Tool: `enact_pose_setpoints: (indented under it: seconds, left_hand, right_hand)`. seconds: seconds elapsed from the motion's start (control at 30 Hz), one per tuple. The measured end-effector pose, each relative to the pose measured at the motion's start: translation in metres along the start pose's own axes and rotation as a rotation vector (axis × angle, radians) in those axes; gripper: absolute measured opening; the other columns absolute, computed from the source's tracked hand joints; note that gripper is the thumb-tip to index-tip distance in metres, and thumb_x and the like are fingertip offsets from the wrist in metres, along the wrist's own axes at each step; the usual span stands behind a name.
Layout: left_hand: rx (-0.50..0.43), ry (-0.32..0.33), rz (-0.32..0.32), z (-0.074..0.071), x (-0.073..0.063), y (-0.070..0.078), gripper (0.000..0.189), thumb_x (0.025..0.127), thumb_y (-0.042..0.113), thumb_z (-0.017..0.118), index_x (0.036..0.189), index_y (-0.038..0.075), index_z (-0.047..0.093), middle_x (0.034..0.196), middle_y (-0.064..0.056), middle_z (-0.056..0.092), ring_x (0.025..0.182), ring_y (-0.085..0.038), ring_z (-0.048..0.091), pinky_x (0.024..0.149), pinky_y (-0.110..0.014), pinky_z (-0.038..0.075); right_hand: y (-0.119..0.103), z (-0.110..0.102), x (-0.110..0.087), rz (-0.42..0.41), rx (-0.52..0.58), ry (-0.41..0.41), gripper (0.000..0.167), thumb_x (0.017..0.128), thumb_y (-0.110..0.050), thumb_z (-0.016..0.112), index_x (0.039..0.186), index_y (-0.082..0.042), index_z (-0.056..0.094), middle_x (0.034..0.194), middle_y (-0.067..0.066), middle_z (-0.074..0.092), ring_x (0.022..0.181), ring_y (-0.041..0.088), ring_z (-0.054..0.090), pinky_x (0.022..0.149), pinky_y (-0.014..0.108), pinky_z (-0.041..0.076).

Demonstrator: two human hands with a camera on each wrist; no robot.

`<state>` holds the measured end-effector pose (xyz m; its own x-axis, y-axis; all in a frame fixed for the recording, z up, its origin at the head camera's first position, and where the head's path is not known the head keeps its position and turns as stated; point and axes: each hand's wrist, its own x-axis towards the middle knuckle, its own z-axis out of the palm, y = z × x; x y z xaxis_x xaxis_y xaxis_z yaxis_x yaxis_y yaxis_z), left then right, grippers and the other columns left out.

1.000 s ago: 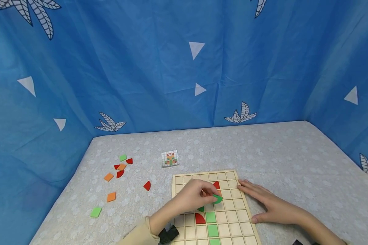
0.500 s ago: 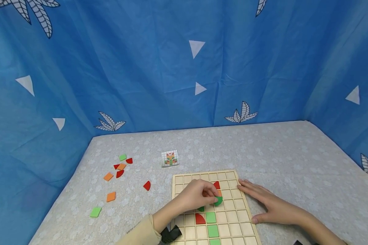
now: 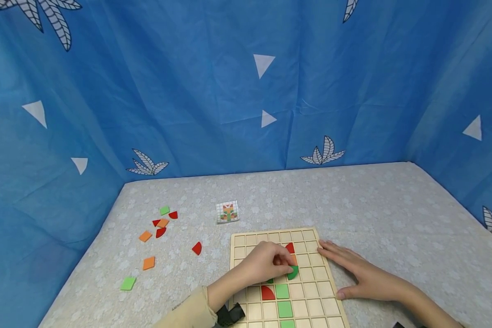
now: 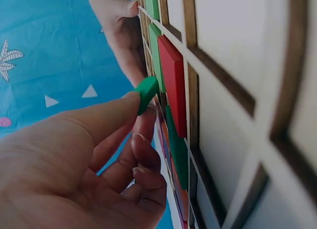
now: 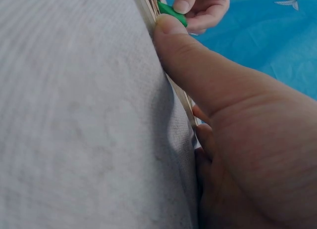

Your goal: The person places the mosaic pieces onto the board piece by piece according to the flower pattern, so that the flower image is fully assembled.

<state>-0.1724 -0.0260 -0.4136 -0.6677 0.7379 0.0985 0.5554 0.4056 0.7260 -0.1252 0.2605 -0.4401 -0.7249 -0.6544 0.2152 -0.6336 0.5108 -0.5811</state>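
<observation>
In the head view my left hand point(image 3: 266, 263) pinches a dark green quarter-circle tile point(image 3: 293, 273) between thumb and fingers, over the wooden grid board point(image 3: 311, 291). The left wrist view shows this green tile point(image 4: 147, 93) tilted at the board's surface, close to a seated red tile point(image 4: 173, 85). My right hand point(image 3: 358, 275) rests along the board's right edge, its fingers fairly straight and its thumb point(image 5: 173, 31) touching the rim. Light green squares point(image 3: 285, 309) and red quarter-circles point(image 3: 267, 293) lie in the board's cells. Part of the board is hidden behind my left hand.
Left of the board, loose tiles lie on the patterned tablecloth, among them an orange square point(image 3: 149, 263), a light green square point(image 3: 128, 283) and a red quarter-circle point(image 3: 197, 248). A small pattern card point(image 3: 227, 212) lies beyond the board. A blue curtain point(image 3: 229, 91) hangs behind the table.
My left hand has shifted slightly right and towards me with the dark green tile, which has turned in the fingers. The right hand stays at the board's edge.
</observation>
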Motion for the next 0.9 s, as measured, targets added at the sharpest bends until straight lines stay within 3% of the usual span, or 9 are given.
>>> enact_pose_setpoints:
  seconds: [0.23,0.47,0.9]
  left_hand:
    - [0.006,0.003,0.005,0.0013,-0.0004,-0.0032,0.01,0.084,0.013,0.071,0.094,0.013,0.075,0.078,0.017,0.06,0.062,0.005,0.05,0.056,-0.014,0.043]
    - [0.03,0.019,0.019,0.0007,0.0001,-0.0008,0.008,0.083,0.014,0.073,0.09,0.014,0.076,0.075,0.017,0.059,0.062,0.006,0.049,0.055,-0.013,0.043]
    - [0.106,0.009,0.058,0.0003,-0.0004,0.0,0.008,0.08,0.014,0.076,0.088,0.015,0.076,0.072,0.018,0.054,0.062,0.005,0.046,0.055,-0.012,0.04]
  right_hand:
    - [-0.0008,-0.001,0.0001,0.015,-0.007,-0.006,0.086,0.077,-0.036,0.074,0.147,-0.011,0.03,0.151,0.013,0.022,0.137,0.017,0.019,0.096,0.036,0.03]
    - [-0.001,-0.0003,0.0004,0.014,0.039,0.0,0.086,0.078,-0.033,0.075,0.147,-0.01,0.03,0.151,0.013,0.021,0.137,0.017,0.017,0.098,0.02,0.017]
    - [0.0002,0.0004,-0.0004,0.024,0.039,0.002,0.086,0.077,-0.035,0.075,0.147,-0.012,0.03,0.152,0.012,0.021,0.137,0.017,0.017,0.098,0.022,0.018]
